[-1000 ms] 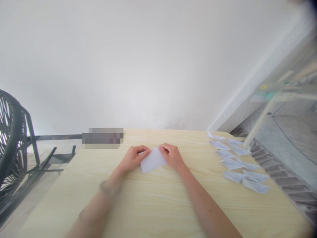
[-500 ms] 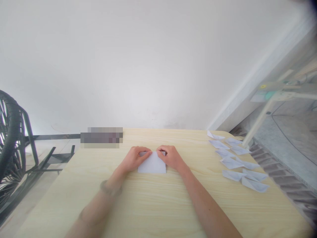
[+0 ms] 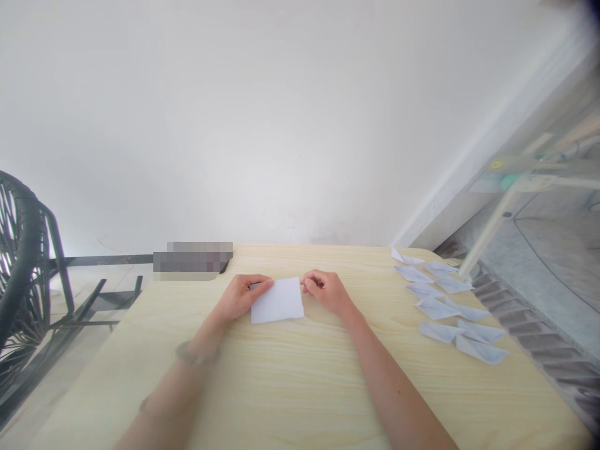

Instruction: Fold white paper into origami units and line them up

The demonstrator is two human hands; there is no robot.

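Observation:
A small white sheet of paper [image 3: 278, 302], apparently folded, lies slightly turned over the middle of the wooden table. My left hand [image 3: 241, 297] pinches its upper left corner, thumb on top and fingers behind. Close by the upper right corner is my right hand [image 3: 327, 291], its fingers curled in and its fingertips right at the paper's edge. I see nothing between those fingers, and whether they touch the edge is hard to tell.
Several folded white paper boats [image 3: 435, 309] stand in rows along the right side of the wooden table [image 3: 290, 387]. A dark, pixelated object [image 3: 192, 262] rests at the back left corner. A black woven chair [image 3: 21, 250] is to the left; a white wall [image 3: 281, 125] rises behind.
The paper has shifted left and tilted a little with my left hand. My right hand has come off its upper edge and is now beside the right corner.

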